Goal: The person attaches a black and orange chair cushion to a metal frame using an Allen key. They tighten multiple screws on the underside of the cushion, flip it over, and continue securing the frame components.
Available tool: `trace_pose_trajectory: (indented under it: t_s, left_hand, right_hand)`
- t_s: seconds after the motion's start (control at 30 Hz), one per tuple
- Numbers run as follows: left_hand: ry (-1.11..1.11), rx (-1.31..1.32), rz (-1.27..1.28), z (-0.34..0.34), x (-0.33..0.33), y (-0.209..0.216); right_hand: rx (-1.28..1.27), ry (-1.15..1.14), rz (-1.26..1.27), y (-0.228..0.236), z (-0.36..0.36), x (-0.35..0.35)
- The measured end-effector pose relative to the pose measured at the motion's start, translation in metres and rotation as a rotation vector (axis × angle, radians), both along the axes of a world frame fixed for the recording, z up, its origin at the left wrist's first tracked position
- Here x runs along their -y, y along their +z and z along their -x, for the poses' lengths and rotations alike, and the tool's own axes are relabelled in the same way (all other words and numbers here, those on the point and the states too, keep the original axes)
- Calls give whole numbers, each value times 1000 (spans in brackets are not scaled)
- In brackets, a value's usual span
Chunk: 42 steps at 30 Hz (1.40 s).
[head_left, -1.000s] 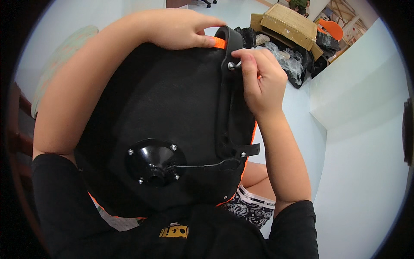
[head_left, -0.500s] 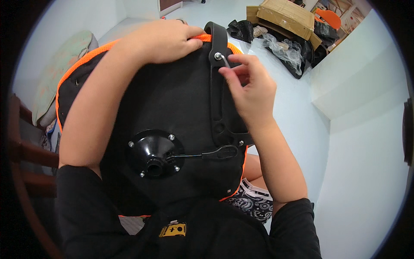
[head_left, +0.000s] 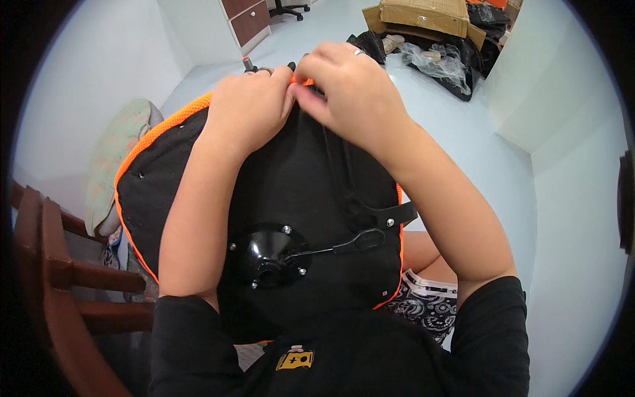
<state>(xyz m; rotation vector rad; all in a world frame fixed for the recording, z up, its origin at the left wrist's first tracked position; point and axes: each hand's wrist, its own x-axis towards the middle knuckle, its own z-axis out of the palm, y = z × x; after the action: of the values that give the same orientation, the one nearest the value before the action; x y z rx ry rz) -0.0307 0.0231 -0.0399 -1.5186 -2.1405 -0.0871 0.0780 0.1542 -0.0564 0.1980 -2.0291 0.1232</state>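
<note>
An upturned chair seat point(head_left: 284, 172) with a black underside and orange mesh edging leans in front of me. My left hand point(head_left: 248, 109) is closed over its far edge, the fingertips hidden behind it. Touching it, my right hand point(head_left: 354, 96) has its fingers drawn together; what they hold is hidden. A small black tip point(head_left: 291, 66) shows between the hands. The black armrest point(head_left: 390, 215) is bolted at the seat's right side, its far end covered by my right hand. A round black metal base mount point(head_left: 264, 248) with a lever point(head_left: 360, 241) is bolted to the underside.
Brown wooden furniture point(head_left: 59, 264) stands close on the left, beside a pale green cushion point(head_left: 119, 159). Farther off are a drawer cabinet point(head_left: 248, 23), a cardboard box point(head_left: 423, 16) and clear plastic wrapping point(head_left: 430, 66). A white wall point(head_left: 575, 165) runs along the right.
My right hand has left the armrest bolt, where it held a hex key, and moved left against my left hand. The key no longer shows. The view has shifted, with the seat lower and farther right.
</note>
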Motion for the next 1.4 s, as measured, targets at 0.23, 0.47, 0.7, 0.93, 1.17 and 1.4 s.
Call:
trace_pose_trajectory:
  t_s: [0.23,0.47,0.7,0.93,1.17,1.4]
  left_hand:
    - [41,39,25,-1,7,3]
    - [67,11,29,-4,1,-1]
    - [34,17,7,-3,3,-2]
    - [17,8,39,-7,-2,5]
    - [1,56,18,-6,0,4]
    - [17,64,15,-5,1,-2]
  right_hand:
    - [31,-5,355,-16,-22,-10]
    - [164,-144,267,-36,-62,-1]
    - [263,-27,25,-25,-67,-14]
    - [128,129,-2,-1,-22,-6]
    - [43,121,447,-5,-13,-15]
    - [46,39,370,-45,-59,-4]
